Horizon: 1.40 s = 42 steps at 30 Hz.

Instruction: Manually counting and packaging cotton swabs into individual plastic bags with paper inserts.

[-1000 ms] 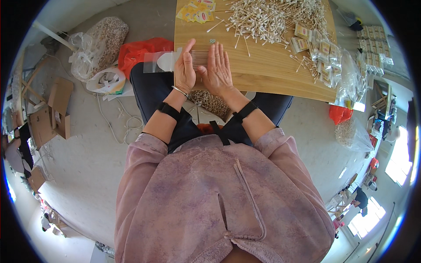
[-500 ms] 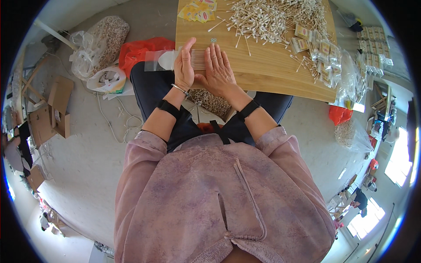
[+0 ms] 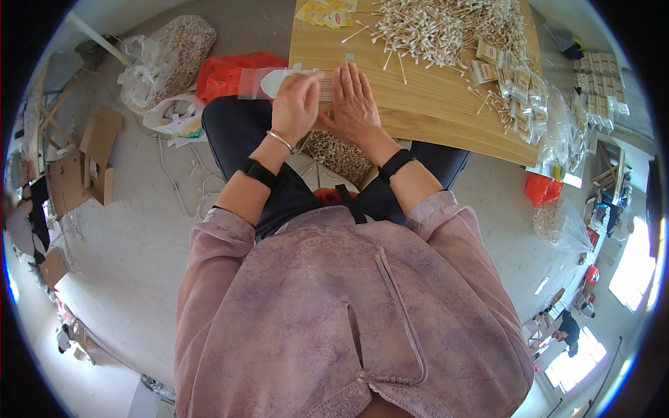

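Row of thin brown sticks (image 3: 325,86), on the pale wooden surface (image 3: 425,97) between left hand (image 3: 296,104) and right hand (image 3: 356,101). Bulging clear plastic bag (image 3: 196,42) on the floor at left, full of swabs. Left fingers curled, blurred, grasp impossible to tell; right fingers straight, released, flat beside the sticks. Clear flat plastic sleeve (image 3: 251,83) past the left edge. Clear swab packets (image 3: 519,87) at right, red-and-white labels; yellow printed packets (image 3: 324,14), lettering too small.
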Motion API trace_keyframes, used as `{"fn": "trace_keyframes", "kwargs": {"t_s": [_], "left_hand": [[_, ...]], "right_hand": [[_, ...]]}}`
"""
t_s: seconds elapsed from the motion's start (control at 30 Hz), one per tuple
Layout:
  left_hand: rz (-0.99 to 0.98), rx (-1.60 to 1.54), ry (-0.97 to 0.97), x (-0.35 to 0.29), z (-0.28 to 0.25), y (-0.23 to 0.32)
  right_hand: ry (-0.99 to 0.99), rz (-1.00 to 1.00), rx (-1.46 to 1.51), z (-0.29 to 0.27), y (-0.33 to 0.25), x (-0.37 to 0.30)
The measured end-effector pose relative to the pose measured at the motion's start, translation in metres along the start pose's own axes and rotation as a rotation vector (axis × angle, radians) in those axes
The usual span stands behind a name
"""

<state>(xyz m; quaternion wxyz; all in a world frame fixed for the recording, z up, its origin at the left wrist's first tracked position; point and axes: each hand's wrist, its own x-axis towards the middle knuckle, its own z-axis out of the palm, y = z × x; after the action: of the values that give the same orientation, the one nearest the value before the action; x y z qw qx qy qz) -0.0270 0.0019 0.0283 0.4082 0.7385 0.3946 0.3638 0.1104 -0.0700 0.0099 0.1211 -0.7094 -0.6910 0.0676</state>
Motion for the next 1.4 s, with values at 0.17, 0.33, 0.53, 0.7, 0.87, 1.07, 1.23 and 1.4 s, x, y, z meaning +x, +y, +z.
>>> {"fn": "trace_keyframes", "kwargs": {"t_s": [0.17, 0.33, 0.53, 0.7, 0.87, 1.07, 1.23, 1.4], "left_hand": [[0.355, 0.422, -0.201, -0.034, -0.003, -0.008], [0.374, 0.482, -0.197, -0.036, 0.001, -0.014], [0.393, 0.526, -0.177, -0.037, 0.004, -0.019], [0.419, 0.551, -0.154, -0.037, 0.005, -0.022], [0.361, 0.568, -0.147, -0.035, 0.008, -0.016], [0.348, 0.622, -0.173, -0.036, 0.008, -0.019], [0.305, 0.621, -0.189, -0.034, 0.008, -0.013], [0.287, 0.667, -0.192, -0.033, 0.009, -0.009]], "right_hand": [[-0.062, 0.026, -0.103, -0.001, -0.004, 0.002], [-0.029, 0.016, -0.107, 0.000, -0.004, 0.003], [-0.033, 0.035, -0.085, -0.001, -0.005, 0.002], [-0.027, 0.022, -0.085, -0.002, -0.005, 0.002], [-0.034, 0.024, -0.090, -0.002, -0.004, 0.001], [-0.025, 0.023, -0.089, -0.001, -0.005, 0.001], [-0.054, 0.031, -0.101, -0.001, -0.004, 0.001], [-0.014, 0.013, -0.093, 0.002, -0.003, 0.001]]}}
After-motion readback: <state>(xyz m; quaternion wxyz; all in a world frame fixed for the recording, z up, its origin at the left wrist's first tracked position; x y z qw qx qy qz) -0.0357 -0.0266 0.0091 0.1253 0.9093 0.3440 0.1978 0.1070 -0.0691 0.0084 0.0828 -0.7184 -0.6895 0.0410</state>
